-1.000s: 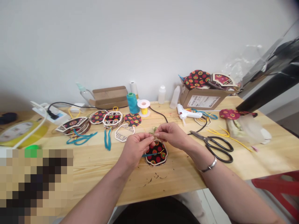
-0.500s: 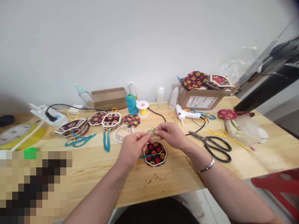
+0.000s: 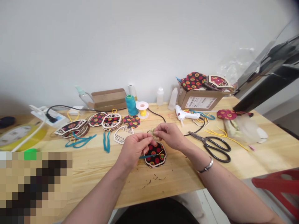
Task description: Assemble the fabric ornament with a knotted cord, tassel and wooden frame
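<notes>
Slightly leftward of where it was a second ago, the thin green cord (image 3: 150, 131) loops at your fingertips, pinched by your left hand (image 3: 135, 147) and right hand (image 3: 172, 136); the patterned fabric piece (image 3: 156, 161) (pale-edged, teal cord (image 3: 149, 156) across it) lies just below them.
</notes>
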Motion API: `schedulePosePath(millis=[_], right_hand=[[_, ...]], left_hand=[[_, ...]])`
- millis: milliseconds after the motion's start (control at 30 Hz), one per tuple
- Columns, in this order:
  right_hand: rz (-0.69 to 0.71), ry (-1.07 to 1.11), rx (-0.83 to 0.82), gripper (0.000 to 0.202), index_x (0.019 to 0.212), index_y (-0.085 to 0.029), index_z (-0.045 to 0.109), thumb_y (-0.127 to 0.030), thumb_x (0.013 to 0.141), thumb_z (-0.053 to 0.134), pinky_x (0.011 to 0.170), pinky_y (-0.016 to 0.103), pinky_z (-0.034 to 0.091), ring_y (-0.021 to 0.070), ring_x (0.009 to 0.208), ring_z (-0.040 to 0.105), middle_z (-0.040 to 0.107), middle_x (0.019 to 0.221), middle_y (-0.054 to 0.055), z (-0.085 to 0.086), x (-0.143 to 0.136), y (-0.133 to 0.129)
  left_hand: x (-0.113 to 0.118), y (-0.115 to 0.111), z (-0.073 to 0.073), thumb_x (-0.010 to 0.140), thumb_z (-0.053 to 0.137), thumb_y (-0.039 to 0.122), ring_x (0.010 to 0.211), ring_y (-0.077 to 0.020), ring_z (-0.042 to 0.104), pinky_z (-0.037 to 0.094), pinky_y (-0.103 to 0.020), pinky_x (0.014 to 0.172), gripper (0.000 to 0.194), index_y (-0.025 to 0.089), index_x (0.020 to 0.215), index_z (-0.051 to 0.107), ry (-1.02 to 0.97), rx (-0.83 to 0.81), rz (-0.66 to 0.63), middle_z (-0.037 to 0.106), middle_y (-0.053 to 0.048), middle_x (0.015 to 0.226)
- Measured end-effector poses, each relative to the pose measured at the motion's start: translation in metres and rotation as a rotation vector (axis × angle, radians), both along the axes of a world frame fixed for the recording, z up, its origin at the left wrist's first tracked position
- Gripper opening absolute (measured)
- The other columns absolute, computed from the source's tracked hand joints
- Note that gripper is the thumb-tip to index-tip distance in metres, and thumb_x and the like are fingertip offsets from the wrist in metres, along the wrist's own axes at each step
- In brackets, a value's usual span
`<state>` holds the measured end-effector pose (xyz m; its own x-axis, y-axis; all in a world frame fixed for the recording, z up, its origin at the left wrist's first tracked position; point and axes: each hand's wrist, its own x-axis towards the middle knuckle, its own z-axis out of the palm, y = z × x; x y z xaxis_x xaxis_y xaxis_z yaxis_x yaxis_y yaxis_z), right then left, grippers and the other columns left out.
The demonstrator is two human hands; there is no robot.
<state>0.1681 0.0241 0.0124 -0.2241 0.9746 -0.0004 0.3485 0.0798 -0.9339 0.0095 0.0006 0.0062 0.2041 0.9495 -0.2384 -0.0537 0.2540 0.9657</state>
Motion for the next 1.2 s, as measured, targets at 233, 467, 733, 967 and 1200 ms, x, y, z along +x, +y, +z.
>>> schedulePosePath(millis=[233, 467, 733, 967, 1200], right_hand=[[0.029, 0.263, -0.144, 0.011, 0.062, -0.016, 0.056, -0.018, 0.073, 0.055, 0.044, 0.019, 0.032, 0.0060, 0.043, 0.043, 0.051, 0.046, -0.006, -0.008, -0.004, 0.001], [-0.020, 0.474, -0.309, 0.016, 0.062, -0.016, 0.056, -0.028, 0.065, 0.066, 0.042, 0.019, 0.026, 0.0047, 0.041, 0.039, 0.050, 0.044, -0.006, -0.010, -0.008, 0.000], [0.001, 0.659, -0.397, 0.033, 0.062, -0.015, 0.054, -0.038, 0.056, 0.075, 0.040, 0.019, 0.021, 0.0025, 0.040, 0.036, 0.058, 0.054, -0.003, -0.012, -0.011, -0.003], [0.006, 0.602, -0.342, 0.029, 0.063, -0.016, 0.050, -0.036, 0.061, 0.070, 0.042, 0.020, 0.021, 0.0033, 0.041, 0.035, 0.049, 0.048, -0.007, -0.010, -0.013, -0.004], [-0.051, 0.260, -0.104, 0.015, 0.066, -0.018, 0.051, -0.029, 0.073, 0.056, 0.045, 0.022, 0.030, 0.0073, 0.045, 0.039, 0.047, 0.051, -0.005, -0.021, -0.011, -0.001]], left_hand=[[0.003, -0.011, -0.007, 0.079, 0.058, 0.024, 0.054, -0.0102, 0.058, 0.043, -0.020, 0.052, 0.014, 0.018, 0.076, 0.071, 0.528, 0.562, 0.113, 0.070, 0.000, 0.065], [0.001, -0.012, -0.023, 0.083, 0.055, 0.015, 0.052, -0.0127, 0.060, 0.041, -0.025, 0.053, 0.014, 0.013, 0.085, 0.068, 1.000, 1.246, 0.128, 0.072, -0.003, 0.069], [0.004, -0.012, -0.024, 0.084, 0.053, 0.013, 0.046, -0.0130, 0.054, 0.034, -0.028, 0.048, 0.015, 0.013, 0.080, 0.067, 1.112, 1.350, 0.141, 0.064, 0.000, 0.057], [0.006, -0.016, -0.015, 0.082, 0.053, 0.021, 0.052, -0.0129, 0.057, 0.039, -0.025, 0.055, 0.015, 0.018, 0.086, 0.067, 0.881, 0.895, 0.191, 0.068, -0.003, 0.066], [0.002, -0.006, -0.001, 0.072, 0.063, 0.031, 0.037, -0.0075, 0.039, 0.026, -0.019, 0.040, 0.033, 0.013, 0.098, 0.068, 0.068, 0.013, 0.118, 0.047, 0.006, 0.040]])
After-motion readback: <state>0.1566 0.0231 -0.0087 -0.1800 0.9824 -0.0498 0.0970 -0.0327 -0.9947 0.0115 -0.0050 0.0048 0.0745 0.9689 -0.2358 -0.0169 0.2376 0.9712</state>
